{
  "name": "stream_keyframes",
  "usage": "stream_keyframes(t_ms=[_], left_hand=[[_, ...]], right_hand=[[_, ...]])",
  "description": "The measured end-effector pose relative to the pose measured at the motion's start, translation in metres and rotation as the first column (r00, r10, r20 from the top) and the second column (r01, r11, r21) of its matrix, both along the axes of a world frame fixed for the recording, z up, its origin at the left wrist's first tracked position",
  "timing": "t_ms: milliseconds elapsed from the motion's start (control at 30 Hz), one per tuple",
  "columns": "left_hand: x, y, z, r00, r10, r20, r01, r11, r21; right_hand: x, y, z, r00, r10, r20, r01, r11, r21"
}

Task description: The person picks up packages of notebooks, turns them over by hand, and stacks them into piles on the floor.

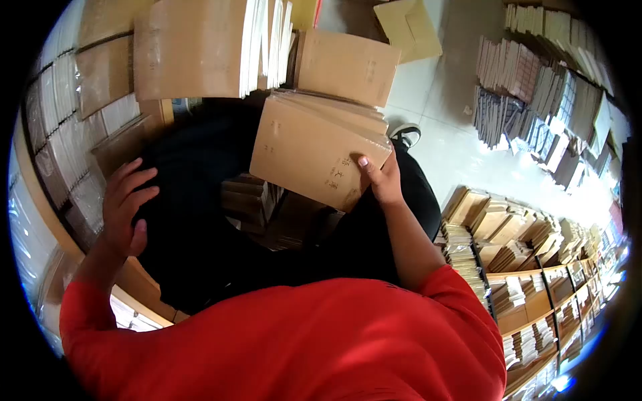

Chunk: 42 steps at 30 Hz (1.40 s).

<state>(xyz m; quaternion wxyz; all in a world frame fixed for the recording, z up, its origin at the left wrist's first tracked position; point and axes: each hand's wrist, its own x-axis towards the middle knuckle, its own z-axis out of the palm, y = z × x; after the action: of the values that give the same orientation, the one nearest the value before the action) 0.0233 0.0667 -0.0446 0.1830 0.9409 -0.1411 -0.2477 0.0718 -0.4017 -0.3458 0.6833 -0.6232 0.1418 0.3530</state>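
Note:
My right hand [382, 177] grips the edge of a stack of brown-covered notebooks [307, 157], thumb on the top cover where dark printed characters show. The stack sits in front of my knees, its layers slightly fanned at the far side. My left hand [127, 204] is held over at the left with fingers apart, holding nothing, near my dark trouser leg and the packed shelf. Just beyond the held stack lies another brown notebook pile [348, 67]. Taller brown books [190, 50] with white page edges stand at its left.
Wrapped stacks [63, 134] fill the shelf along the left. More notebooks [244, 200] lie low between my legs. A yellowish envelope-like sheet [409, 30] is on the tiled floor [431, 100]. Book piles [528, 80] and wooden shelves [528, 307] stand to the right.

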Motion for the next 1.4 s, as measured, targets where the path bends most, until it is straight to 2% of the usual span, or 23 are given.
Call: stream_keyframes(t_ms=[167,367,500,700,767,833,867,967,1000,1067,1100,1167,1200,1233,1300,1400], left_hand=[[-0.027,0.005,-0.008,0.998,-0.024,0.064,0.019,0.998,0.066],[-0.054,0.003,-0.005,0.986,0.032,0.163,-0.04,0.998,0.05],[-0.071,-0.003,-0.007,0.96,0.103,0.261,-0.12,0.992,0.05],[-0.093,-0.016,-0.001,0.885,0.261,0.385,-0.279,0.96,-0.008],[-0.1,-0.018,-0.008,0.801,0.341,0.492,-0.374,0.927,-0.034],[-0.097,-0.02,-0.015,0.77,0.456,0.447,-0.5,0.866,-0.024],[-0.099,-0.021,-0.016,0.744,0.444,0.499,-0.518,0.855,0.011],[-0.086,-0.029,-0.027,0.784,0.509,0.355,-0.6,0.767,0.226],[-0.081,-0.032,-0.029,0.817,0.502,0.284,-0.57,0.779,0.261],[-0.066,-0.038,-0.029,0.868,0.485,0.109,-0.493,0.81,0.318],[-0.067,-0.037,-0.034,0.87,0.48,0.108,-0.491,0.833,0.255],[-0.072,-0.042,-0.024,0.854,0.51,0.097,-0.518,0.825,0.227],[-0.075,-0.04,-0.025,0.862,0.496,0.11,-0.507,0.833,0.22],[-0.078,-0.035,-0.031,0.867,0.482,0.127,-0.499,0.841,0.21],[-0.079,-0.034,-0.035,0.868,0.471,0.157,-0.494,0.851,0.179],[-0.087,-0.037,-0.032,0.87,0.469,0.152,-0.49,0.858,0.152]], right_hand=[[0.001,0.005,0.005,0.997,-0.071,-0.025,0.073,0.993,0.089],[0.0,0.003,0.006,1.0,0.007,-0.001,-0.007,0.996,0.086],[-0.003,0.003,0.015,1.0,0.027,0.016,-0.027,1.0,0.006],[-0.009,-0.007,-0.006,0.994,0.063,0.094,-0.051,0.99,-0.13],[-0.012,-0.001,0.004,0.995,0.032,0.096,-0.011,0.978,-0.209],[-0.013,0.002,0.018,0.994,0.02,0.105,0.007,0.969,-0.245],[-0.018,0.003,0.015,0.984,0.044,0.171,0.015,0.944,-0.329],[-0.031,0.007,0.011,0.937,0.149,0.316,0.113,0.728,-0.677],[-0.04,0.023,0.039,0.927,0.163,0.338,0.156,0.65,-0.743],[-0.044,0.023,0.014,0.925,0.148,0.35,0.182,0.634,-0.752],[-0.054,0.029,0.015,0.923,0.159,0.349,0.191,0.597,-0.779],[-0.08,0.046,0.053,0.948,0.2,0.246,0.076,0.609,-0.789],[-0.086,0.04,0.05,0.945,0.242,0.22,0.027,0.614,-0.789],[-0.094,0.035,0.051,0.928,0.268,0.26,0.033,0.633,-0.773],[-0.107,0.014,0.02,0.911,0.271,0.312,0.058,0.664,-0.745],[-0.122,-0.005,-0.009,0.932,0.243,0.27,0.008,0.729,-0.684]])
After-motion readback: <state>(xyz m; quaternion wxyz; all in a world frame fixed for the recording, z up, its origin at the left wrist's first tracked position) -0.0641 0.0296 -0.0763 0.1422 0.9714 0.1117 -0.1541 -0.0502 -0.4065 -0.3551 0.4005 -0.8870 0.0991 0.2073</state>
